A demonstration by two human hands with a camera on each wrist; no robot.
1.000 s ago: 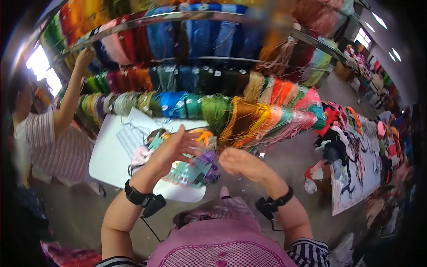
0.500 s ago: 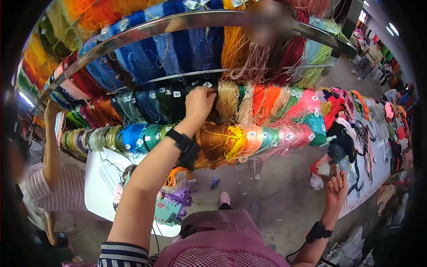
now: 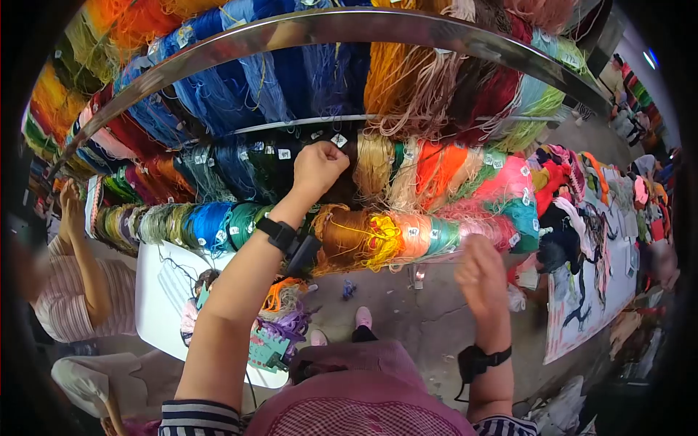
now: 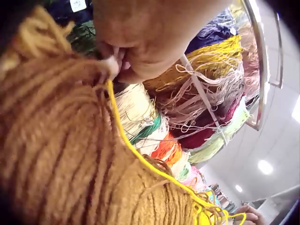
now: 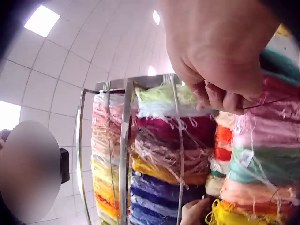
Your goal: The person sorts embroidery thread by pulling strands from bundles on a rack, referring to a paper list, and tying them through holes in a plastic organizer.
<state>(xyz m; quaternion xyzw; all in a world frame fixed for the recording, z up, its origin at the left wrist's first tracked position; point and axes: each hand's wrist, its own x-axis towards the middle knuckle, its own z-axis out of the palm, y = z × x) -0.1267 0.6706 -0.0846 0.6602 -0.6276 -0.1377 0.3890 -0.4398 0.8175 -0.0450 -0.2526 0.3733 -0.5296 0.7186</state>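
My left hand (image 3: 320,166) is raised to a rack of coloured yarn skeins, its fingers curled into a dark skein (image 3: 345,185) on the middle rail. In the left wrist view its fingertips (image 4: 115,65) pinch a small pale tuft just above a brown skein (image 4: 51,159), and a yellow strand (image 4: 123,136) trails down from there. My right hand (image 3: 478,270) is blurred and held up in front of the lower row of skeins. From the right wrist its fingers (image 5: 220,96) pinch a thin dark thread (image 5: 269,104) that runs off to the right.
A curved steel rail (image 3: 327,29) tops the rack. A person in a striped shirt (image 3: 69,291) reaches to the rack at far left. Below stands a white table (image 3: 156,291) with thread bundles. A long table (image 3: 582,298) with fabric pieces runs along the right.
My right hand has come up from low at the far right to in front of the lower skeins. My left hand has stayed at the dark skein.
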